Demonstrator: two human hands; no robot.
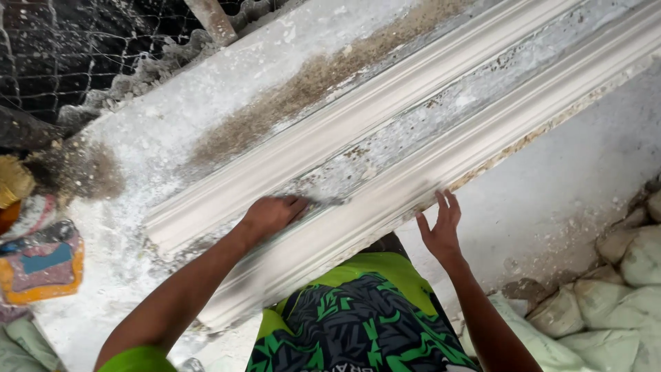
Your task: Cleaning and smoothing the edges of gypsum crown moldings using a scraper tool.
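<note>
On the dusty white bench, I press my left hand, fingers curled closed, along the plaster moulding; my right hand, fingers spread flat, should steady its edge firmly.

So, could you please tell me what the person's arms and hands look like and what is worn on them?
Both forearms are bare, with no gloves, watch or rings that can be made out. The left hand and right hand are uncovered. A bright green sleeve shows at the left upper arm. The right arm shows no sleeve in view.
</note>
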